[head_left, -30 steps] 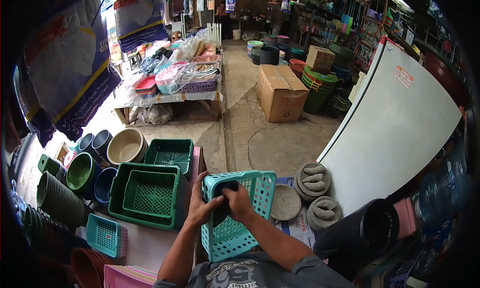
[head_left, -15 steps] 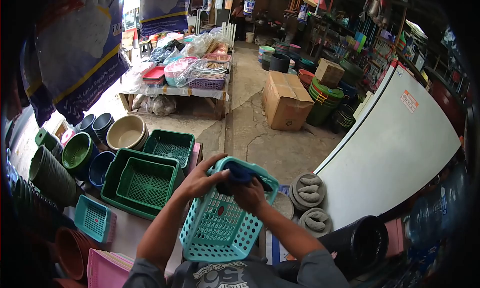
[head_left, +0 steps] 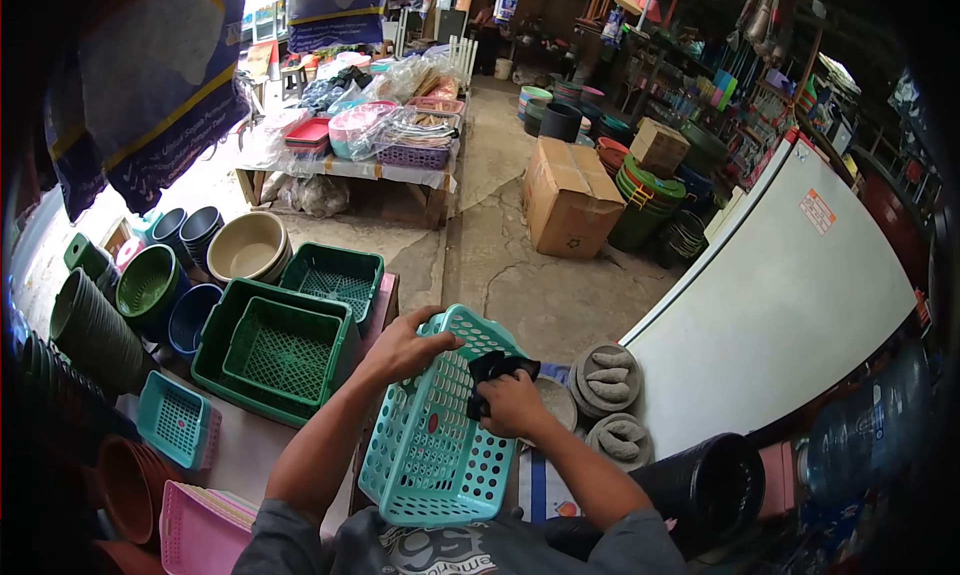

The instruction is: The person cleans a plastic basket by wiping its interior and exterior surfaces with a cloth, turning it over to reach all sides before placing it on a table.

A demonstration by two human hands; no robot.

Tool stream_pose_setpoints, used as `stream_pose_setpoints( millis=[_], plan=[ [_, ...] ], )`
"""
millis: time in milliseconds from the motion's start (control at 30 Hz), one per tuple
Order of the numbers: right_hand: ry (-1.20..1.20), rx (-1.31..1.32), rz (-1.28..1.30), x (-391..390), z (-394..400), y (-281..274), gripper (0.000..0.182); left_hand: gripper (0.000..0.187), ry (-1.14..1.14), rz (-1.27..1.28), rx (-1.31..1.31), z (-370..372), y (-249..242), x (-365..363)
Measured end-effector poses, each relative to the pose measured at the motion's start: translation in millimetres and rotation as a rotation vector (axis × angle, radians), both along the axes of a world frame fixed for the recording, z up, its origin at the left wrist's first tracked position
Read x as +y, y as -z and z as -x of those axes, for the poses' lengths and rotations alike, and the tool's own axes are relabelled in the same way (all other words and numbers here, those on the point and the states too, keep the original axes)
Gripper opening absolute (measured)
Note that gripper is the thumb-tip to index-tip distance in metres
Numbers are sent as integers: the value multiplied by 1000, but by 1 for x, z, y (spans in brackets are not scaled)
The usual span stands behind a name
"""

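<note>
A turquoise plastic basket (head_left: 408,453) with round and slotted holes is tilted in front of my body. My left hand (head_left: 405,347) is closed over its upper left rim, thumb along the edge. Bunched in my right hand (head_left: 515,403) is a black cloth (head_left: 492,365), pressed near the basket's right inner side. Part of the cloth sticks out above my fingers, and my right palm is hidden.
Dark green crates (head_left: 285,350), a smaller turquoise basket (head_left: 178,415) and pink trays (head_left: 205,530) are at left. Stone mortars with pestles (head_left: 607,375) and a white panel (head_left: 770,275) are at right. A cardboard box (head_left: 572,200) stands ahead.
My right hand has moved down and right with the cloth, away from the basket's far end. The basket has turned slightly, and my left hand still holds its rim.
</note>
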State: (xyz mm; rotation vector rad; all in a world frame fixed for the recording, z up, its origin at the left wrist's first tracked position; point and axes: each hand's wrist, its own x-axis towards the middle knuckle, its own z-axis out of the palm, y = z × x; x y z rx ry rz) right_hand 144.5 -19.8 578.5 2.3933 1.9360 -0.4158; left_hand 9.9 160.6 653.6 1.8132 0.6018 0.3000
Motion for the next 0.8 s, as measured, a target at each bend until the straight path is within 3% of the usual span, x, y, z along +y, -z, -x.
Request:
stream_pose_setpoints(
  millis=[67,133,200,300,400,467,533,600,667,700,767,800],
  plan=[
    [26,-60,-48,-7,1,-16,42,66,5,-5,-3,-3,5,-1],
    [47,-126,-95,-12,-1,-13,43,64,25,91,-173,-8,15,4],
    [96,-388,-427,-15,-1,4,44,65,31,75,-161,-4,-2,-5],
    [45,-253,-163,-23,23,7,41,66,-59,-175,-70,-3,-3,-15],
    [-177,-16,118,-38,50,5,35,64,-131,-191,-195,0,-1,-9],
    [-227,43,205,-39,55,3,27,64,-100,-93,-142,4,-6,-7],
    [-22,-151,92,-25,41,0,23,65,-131,-200,-130,-1,6,0],
    [133,-321,-490,-15,12,7,21,66,-135,-207,-140,-1,-4,-2],
    [121,-519,-629,-10,7,16,24,66,-247,-289,-281,-3,-8,-3],
    [123,-519,-628,-11,16,22,24,65,-273,-306,-328,-5,-6,0],
    [218,-218,-94,-15,39,35,35,64,-279,-244,-388,-8,-2,9],
    [217,-220,-95,-17,41,35,35,64,-287,-180,-441,-8,-2,12]
  ],
)
